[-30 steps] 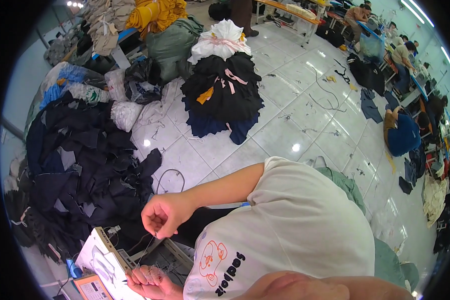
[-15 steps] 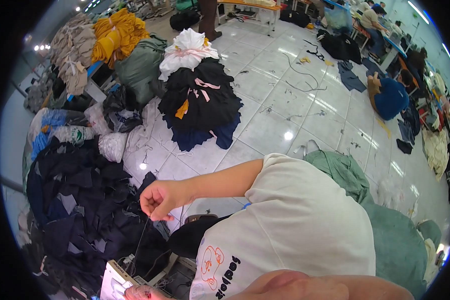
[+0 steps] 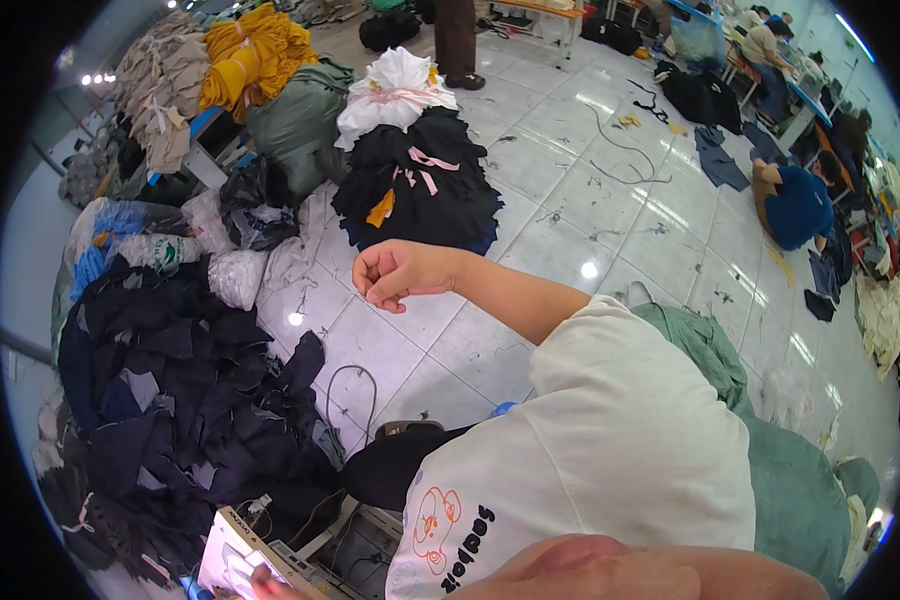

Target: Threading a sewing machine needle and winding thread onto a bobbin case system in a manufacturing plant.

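Note:
My right hand (image 3: 395,275) is raised at the end of a bent bare arm, above the tiled floor. Its fingers are curled with thumb and fingertips together; whatever they pinch is too small to make out. At the lower edge, only part of my left hand (image 3: 267,583) shows, close against a white sewing machine (image 3: 232,560); its finger pose is hidden. The machine's lit surface is beside those fingers. A thin cord (image 3: 370,385) loops near the machine's far side. My white shirt with a printed drawing fills the lower middle.
A large heap of dark navy cut fabric (image 3: 180,400) lies left of the machine. Beyond are a black garment pile (image 3: 420,190), white cloth (image 3: 395,95), plastic bags (image 3: 235,275) and yellow bundles (image 3: 255,55). Green cloth (image 3: 790,470) lies at right. A person in blue (image 3: 798,205) sits low on the right.
My right hand has moved up and to the right, away from the machine. The thread seen earlier between its fingers and the machine no longer shows. The left hand shows less at the lower edge.

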Demonstrator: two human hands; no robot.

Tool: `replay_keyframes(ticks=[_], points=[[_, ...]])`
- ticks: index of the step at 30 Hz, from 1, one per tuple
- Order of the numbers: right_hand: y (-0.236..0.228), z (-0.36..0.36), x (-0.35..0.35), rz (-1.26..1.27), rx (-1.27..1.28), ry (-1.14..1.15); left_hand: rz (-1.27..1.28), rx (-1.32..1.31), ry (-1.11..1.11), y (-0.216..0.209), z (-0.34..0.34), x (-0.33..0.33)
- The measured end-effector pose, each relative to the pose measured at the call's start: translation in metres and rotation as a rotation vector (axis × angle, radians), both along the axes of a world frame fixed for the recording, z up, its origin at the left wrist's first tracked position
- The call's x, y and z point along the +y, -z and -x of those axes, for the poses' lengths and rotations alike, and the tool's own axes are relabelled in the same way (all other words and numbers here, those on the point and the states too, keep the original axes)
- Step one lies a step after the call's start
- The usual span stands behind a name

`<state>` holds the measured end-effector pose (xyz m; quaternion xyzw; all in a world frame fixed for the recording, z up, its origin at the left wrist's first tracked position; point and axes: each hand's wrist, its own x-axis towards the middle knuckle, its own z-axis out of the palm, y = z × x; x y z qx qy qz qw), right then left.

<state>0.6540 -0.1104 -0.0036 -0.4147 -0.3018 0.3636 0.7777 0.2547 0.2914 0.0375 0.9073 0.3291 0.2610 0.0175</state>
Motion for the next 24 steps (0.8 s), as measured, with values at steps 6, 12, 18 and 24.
replay_keyframes(ticks=[6, 12, 18, 24], points=[[0.015, 0.029, 0.058, 0.068, -0.098, -0.128, 0.375, 0.249, 0.003, 0.059, 0.019, -0.008], [0.022, 0.054, 0.102, 0.07, -0.106, -0.244, 0.184, 0.65, -0.038, 0.129, 0.068, -0.001], [0.025, 0.068, 0.117, 0.088, -0.094, -0.294, 0.6, 0.724, -0.083, 0.144, 0.091, 0.007], [0.042, 0.1, 0.142, 0.105, -0.068, -0.319, 0.981, 0.08, -0.229, 0.095, 0.083, -0.048]])
